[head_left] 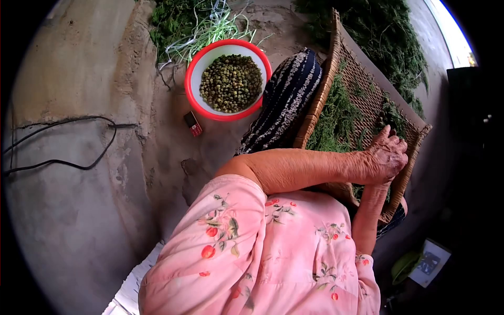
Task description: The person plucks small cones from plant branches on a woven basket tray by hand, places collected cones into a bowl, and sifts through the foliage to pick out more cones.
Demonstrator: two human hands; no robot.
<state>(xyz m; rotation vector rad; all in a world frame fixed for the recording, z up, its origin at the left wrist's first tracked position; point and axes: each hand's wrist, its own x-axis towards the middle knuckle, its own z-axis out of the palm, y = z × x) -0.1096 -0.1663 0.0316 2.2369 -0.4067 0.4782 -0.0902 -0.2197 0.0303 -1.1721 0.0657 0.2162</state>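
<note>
A woven wicker tray lies on my lap, over dark striped trousers. Feathery green sprigs are spread in it. My left hand is over the tray's right part, fingers curled closed; whatever is in them is too hidden to make out. Just beyond its fingertips is a small dark green clump. My right hand is almost wholly behind the left one, at the end of the right forearm; its fingers do not show.
A red-rimmed white bowl of small round green-brown berries stands on the floor. Near it are a small red phone and pale green strips. Feathery greenery is heaped beyond the tray. A black cable crosses the left floor.
</note>
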